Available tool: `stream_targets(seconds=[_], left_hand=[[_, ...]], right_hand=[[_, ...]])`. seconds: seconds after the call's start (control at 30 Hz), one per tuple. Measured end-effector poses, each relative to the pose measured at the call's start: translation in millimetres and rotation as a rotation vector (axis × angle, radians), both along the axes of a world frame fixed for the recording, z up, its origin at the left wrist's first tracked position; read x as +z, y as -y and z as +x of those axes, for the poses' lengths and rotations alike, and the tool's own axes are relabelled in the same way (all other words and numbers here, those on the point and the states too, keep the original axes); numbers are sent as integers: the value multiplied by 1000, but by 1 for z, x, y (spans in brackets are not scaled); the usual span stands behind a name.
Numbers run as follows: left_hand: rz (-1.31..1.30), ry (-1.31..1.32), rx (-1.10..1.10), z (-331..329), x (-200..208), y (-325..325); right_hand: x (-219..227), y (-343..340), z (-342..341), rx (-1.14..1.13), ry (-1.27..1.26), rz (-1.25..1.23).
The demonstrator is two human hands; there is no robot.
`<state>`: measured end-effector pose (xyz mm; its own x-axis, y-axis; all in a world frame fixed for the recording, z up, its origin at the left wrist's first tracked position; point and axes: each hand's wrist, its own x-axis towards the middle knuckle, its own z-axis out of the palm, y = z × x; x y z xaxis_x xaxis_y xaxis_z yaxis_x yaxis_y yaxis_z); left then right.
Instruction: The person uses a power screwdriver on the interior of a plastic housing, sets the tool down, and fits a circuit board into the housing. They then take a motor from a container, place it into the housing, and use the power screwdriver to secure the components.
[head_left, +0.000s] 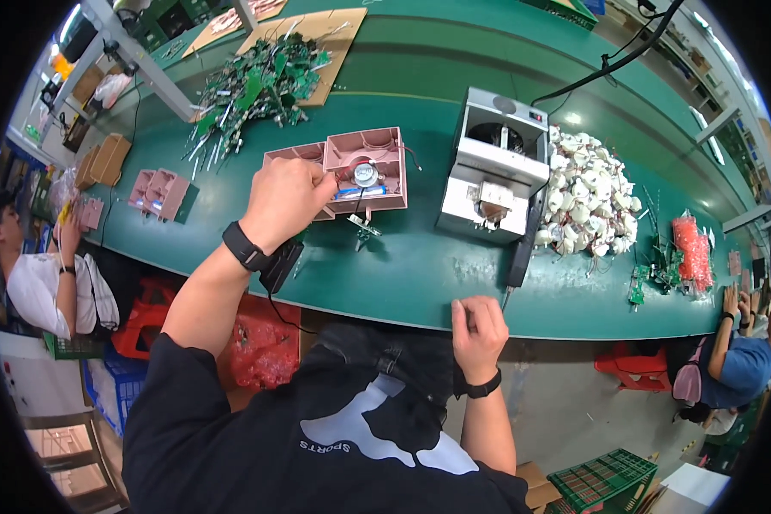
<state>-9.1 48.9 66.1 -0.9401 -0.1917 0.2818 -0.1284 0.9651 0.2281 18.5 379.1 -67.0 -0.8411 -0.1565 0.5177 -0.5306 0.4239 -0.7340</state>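
Note:
My left hand is closed, with its fingertips down at a pink plastic housing of several compartments. What its fingers grip, if anything, is hidden. Inside the housing are a round silver part, a blue cylindrical part and red wires. A small circuit board hangs on wires over the housing's near edge. Loosely curled, my right hand is at the table's front edge; its palm side cannot be seen. Close by it lies a black stick-shaped tool with a thin metal tip.
A grey-white machine stands right of the housing, beside a heap of white parts. Green circuit boards are piled at back left. Another pink housing sits further left. Co-workers are at both ends of the green table.

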Motion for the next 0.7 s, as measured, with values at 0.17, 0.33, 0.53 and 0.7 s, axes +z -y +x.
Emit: stream_targets(seconds=[0.17, 0.33, 0.53, 0.7], left_hand=[[-25, -55, 10, -62, 27, 6], [-90, -141, -39, -148, 34, 8], [-204, -128, -39, -265, 23, 18], [-234, -73, -58, -355, -5, 31]], right_hand=[[1, 1, -3, -5, -23, 35], [5, 0, -3, -13, -51, 131], [8, 2, -5, -22, -52, 207], [9, 2, -7, -6, -33, 258]])
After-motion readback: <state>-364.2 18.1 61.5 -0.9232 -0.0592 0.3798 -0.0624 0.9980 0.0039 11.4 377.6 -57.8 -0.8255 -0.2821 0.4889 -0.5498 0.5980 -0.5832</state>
